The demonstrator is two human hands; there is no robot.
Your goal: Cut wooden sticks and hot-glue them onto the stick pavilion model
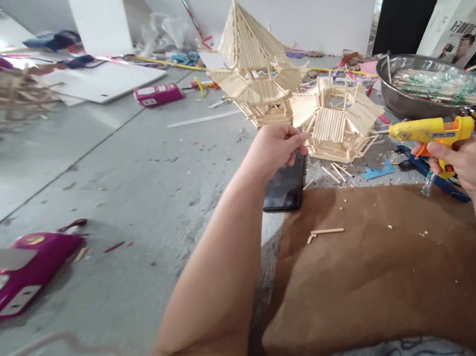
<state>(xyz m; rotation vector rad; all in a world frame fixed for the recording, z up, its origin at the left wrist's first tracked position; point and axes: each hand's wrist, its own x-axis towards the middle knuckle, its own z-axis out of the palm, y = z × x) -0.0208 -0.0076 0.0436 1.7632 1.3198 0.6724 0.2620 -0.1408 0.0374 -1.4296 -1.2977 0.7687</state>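
Head view: left hand (279, 147) grips pagoda (250, 53) (above it); right hand (468, 165) clamps glue gun (430, 130).

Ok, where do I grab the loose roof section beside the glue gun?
Probably its stacked base rim, coming from the near side and lifting under the edge; the sloped stick panels above flare out and look fragile.

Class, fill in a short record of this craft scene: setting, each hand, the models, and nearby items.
setting: grey floor, brown sheet in front of the person
left hand: closed at the base of the stick tower
right hand: grips the yellow glue gun, nozzle pointing left
beside tower: second stick section on the floor
nearby: black phone, metal bowl, loose sticks on the sheet
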